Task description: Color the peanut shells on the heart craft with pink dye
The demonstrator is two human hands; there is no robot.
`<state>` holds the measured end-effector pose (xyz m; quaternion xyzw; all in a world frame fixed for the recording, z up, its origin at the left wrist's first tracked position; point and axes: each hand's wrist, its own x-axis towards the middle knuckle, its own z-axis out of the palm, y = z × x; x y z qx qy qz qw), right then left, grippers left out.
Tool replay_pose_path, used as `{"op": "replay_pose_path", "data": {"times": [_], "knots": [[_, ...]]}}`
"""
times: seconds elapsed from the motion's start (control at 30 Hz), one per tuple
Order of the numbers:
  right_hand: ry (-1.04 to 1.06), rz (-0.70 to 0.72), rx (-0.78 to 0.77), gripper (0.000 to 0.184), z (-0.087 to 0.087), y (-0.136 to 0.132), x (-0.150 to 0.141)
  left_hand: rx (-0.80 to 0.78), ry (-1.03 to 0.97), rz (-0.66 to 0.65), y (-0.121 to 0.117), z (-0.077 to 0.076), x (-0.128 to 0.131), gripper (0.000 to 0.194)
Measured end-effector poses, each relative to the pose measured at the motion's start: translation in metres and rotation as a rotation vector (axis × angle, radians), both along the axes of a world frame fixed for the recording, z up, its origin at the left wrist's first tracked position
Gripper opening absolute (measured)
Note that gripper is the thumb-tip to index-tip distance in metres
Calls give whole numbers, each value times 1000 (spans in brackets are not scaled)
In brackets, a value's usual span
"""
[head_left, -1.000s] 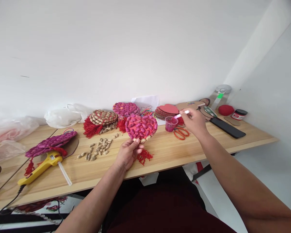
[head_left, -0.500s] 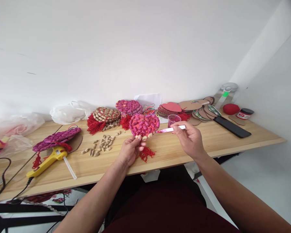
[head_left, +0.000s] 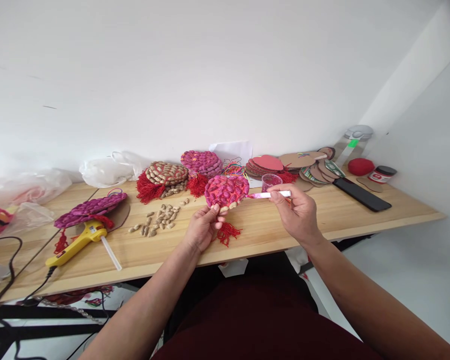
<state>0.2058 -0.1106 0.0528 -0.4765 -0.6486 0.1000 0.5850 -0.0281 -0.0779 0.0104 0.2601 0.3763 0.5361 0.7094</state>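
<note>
The left hand [head_left: 203,228] pinches the peanut-studded piece [head_left: 227,189] low, leaving most exposed to the white-handled brush [head_left: 264,195] the right hand [head_left: 299,212] grips.

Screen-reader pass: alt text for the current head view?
Left hand holds a mostly magenta peanut-covered piece; right hand holds a white-handled brush near its edge. Loose peanuts and a yellow glue gun lie on the wooden table.
</note>
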Motion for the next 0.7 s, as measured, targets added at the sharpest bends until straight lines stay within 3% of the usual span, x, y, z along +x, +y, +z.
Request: {"op": "replay_pose_path", "data": {"times": [0.2,0.37,0.57,0.7], "knots": [[-106,74,69,15,-1,-1,-4,-14,5,-5,0,2,0,14],[-5,9,16,18,-5,3,1,-27,3,4,1,2,-1,14],[-74,81,52,16,-6,1,-4,-38,-2,10,1,3,-2,19],[-79,2,74,16,-7,2,-4,-44,-7,16,1,5,-1,20]]}}
